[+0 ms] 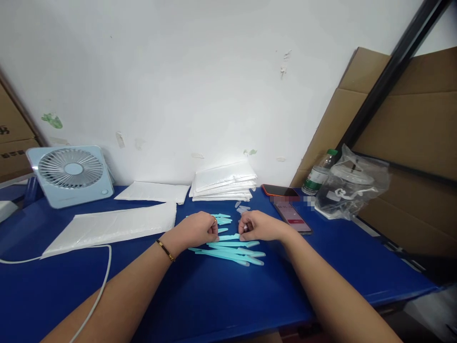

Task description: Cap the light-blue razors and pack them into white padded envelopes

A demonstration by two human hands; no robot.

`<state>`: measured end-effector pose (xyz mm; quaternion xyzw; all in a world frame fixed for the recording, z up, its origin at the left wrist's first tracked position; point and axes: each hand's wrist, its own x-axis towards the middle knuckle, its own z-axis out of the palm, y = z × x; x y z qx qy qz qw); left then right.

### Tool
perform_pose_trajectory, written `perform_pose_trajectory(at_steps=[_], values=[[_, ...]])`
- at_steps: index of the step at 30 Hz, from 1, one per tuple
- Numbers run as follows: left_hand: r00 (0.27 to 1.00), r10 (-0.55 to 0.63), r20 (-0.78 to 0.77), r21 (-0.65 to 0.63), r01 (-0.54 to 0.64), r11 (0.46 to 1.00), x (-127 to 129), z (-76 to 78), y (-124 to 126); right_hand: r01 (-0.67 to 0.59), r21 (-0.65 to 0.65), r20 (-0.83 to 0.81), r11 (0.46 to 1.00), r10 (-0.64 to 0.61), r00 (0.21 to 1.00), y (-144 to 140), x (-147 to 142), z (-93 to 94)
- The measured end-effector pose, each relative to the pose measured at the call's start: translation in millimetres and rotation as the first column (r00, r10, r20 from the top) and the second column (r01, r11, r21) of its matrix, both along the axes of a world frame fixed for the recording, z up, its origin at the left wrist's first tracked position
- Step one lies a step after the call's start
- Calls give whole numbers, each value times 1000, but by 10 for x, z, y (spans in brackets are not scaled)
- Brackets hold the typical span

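Blue tabletop (200,300) lay bare toward its near edge as left hand (198,229) and right hand (257,225), fists closed, pinched a turquoise stick (228,237) (phone (293,215) text unreadable).

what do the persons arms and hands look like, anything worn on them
Both forearms are bare, with no sleeves in view and no gloves. The left hand has a thin dark bracelet with gold-coloured parts around its wrist, and what looks like a ring on one finger. The right hand and its wrist show nothing worn that can be made out.
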<state>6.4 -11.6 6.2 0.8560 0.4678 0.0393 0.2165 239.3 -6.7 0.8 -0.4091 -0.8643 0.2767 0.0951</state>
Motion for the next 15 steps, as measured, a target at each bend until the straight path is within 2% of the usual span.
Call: perform_pose_trajectory(at_steps=[3,6,8,10,12,15], values=[[1000,0,-28,22,1,1000,-57,30,30,-18,-8,22,1000,18,1000,35,42,-18],[998,50,-47,102,-45,994,-187,55,116,149,57,-40,987,-147,988,91,118,-22],[994,101,-42,124,-95,988,-272,70,175,284,114,-79,952,-276,958,112,173,4],[992,122,-19,135,-118,984,-317,85,203,327,138,-79,935,-319,945,110,224,46],[994,111,7,136,-111,985,-312,100,193,255,91,-34,963,-253,967,90,258,84],[998,56,29,98,-58,993,-232,104,130,46,-45,69,998,-43,997,60,261,89]])
